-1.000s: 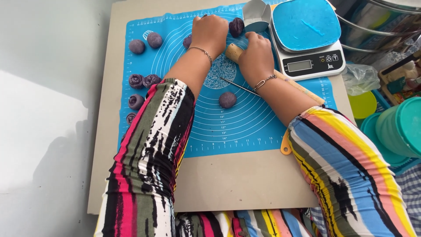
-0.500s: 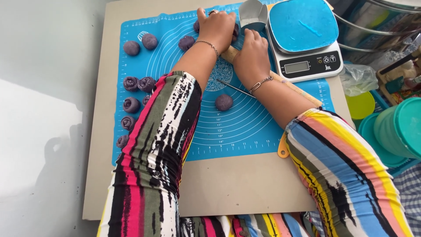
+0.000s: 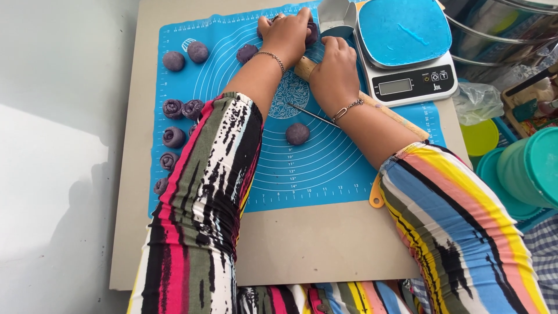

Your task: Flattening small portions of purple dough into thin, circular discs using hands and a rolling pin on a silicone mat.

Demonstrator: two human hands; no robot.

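My left hand (image 3: 288, 32) is cupped over a purple dough piece (image 3: 313, 33) at the far edge of the blue silicone mat (image 3: 308, 174). My right hand (image 3: 334, 72) lies just right of it, fingers curled down over a wooden rolling pin (image 3: 303, 67) that runs on diagonally under my forearm. A round purple dough ball (image 3: 297, 133) sits on the mat between my arms, with a thin metal stick (image 3: 308, 113) above it.
Plain dough balls (image 3: 173, 60) lie at the far left and spiral-rolled pieces (image 3: 172, 108) along the mat's left edge. A kitchen scale (image 3: 407, 52) with a blue top and a metal scoop (image 3: 337, 17) stand far right. Teal tubs (image 3: 535, 168) sit beside the beige board (image 3: 290, 244).
Both hands have stayed on the dough and rolling pin at the mat's far edge, working slightly farther away. The left hand has closed more over the dough.
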